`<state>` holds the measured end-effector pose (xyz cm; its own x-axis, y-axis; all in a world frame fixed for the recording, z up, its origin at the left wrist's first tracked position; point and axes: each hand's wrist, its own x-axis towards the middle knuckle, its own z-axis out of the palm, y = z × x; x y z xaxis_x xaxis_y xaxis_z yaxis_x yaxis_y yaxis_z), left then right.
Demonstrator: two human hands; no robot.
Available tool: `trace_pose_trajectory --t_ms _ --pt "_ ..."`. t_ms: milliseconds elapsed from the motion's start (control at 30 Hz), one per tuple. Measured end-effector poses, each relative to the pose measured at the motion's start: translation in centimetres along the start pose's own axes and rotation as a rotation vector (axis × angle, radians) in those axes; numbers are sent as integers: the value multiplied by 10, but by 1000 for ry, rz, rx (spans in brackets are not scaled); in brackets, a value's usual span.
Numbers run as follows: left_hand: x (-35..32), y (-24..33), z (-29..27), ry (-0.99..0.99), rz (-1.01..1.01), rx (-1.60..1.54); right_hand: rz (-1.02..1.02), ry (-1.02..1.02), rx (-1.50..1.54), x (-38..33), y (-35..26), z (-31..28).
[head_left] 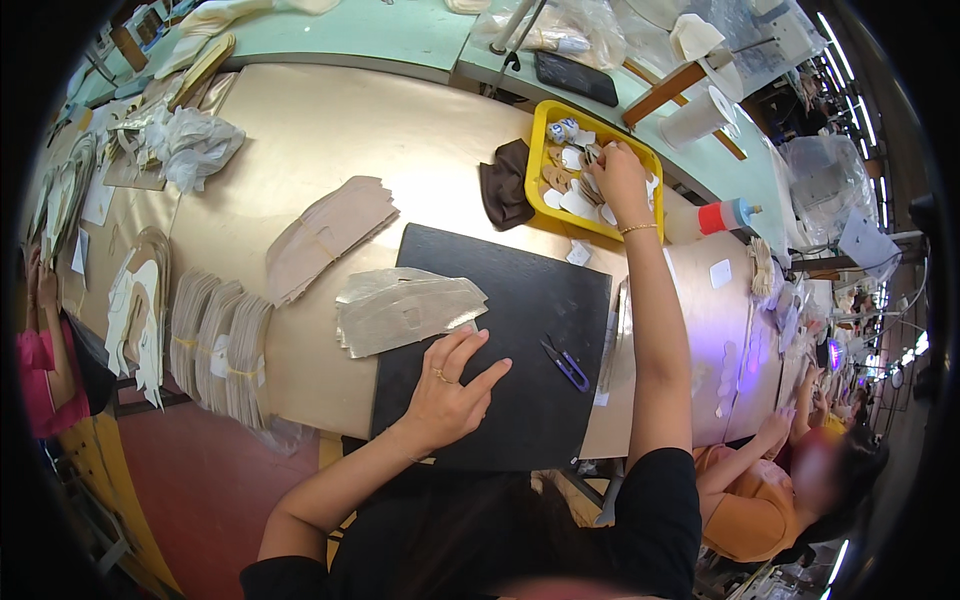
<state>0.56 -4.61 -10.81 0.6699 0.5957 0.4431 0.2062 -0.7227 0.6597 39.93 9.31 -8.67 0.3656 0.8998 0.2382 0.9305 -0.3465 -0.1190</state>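
My left hand [450, 392] rests on the black mat [520, 290], fingers apart. Its fingertips meet the near right edge of a stack of shiny pale-gold cut pieces [408, 305], which lies partly on the mat. My right hand [618, 180] reaches into a yellow tray [538, 150] at the far right. Its fingers are pinched together among small tan and white pieces [575, 190]; whatever they hold is too small to make out. Purple-handled thread snips [567, 365] lie on the mat between my arms.
A banded stack of beige pieces [330, 235] lies left of the mat, with more bundles [220, 330] beyond. Dark brown cloth [507, 185] sits beside the tray. A red-and-blue bottle [728, 215] and a thread cone [695, 118] stand right. Other people work at both sides.
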Motion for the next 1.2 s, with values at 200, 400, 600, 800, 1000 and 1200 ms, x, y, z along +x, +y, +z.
trace_pose_trajectory --t_ms 200,400,600,800,1000,1200 --pt "1 0 -1 -3 -4 -6 -30 -26 -64 -3 1 7" --pt "1 1 -2 1 -22 -16 -8 -21 -234 -4 -10 9" --pt "1 1 -2 -12 -31 -29 -27 -55 -307 -2 -12 9" --pt "2 1 -1 -11 -22 -21 -46 -45 -334 4 -12 15" --pt "2 1 -2 2 -22 -30 -54 -12 -300 -2 -6 -4" --pt "-2 -3 2 33 -2 -39 157 -103 379 2 14 -38"
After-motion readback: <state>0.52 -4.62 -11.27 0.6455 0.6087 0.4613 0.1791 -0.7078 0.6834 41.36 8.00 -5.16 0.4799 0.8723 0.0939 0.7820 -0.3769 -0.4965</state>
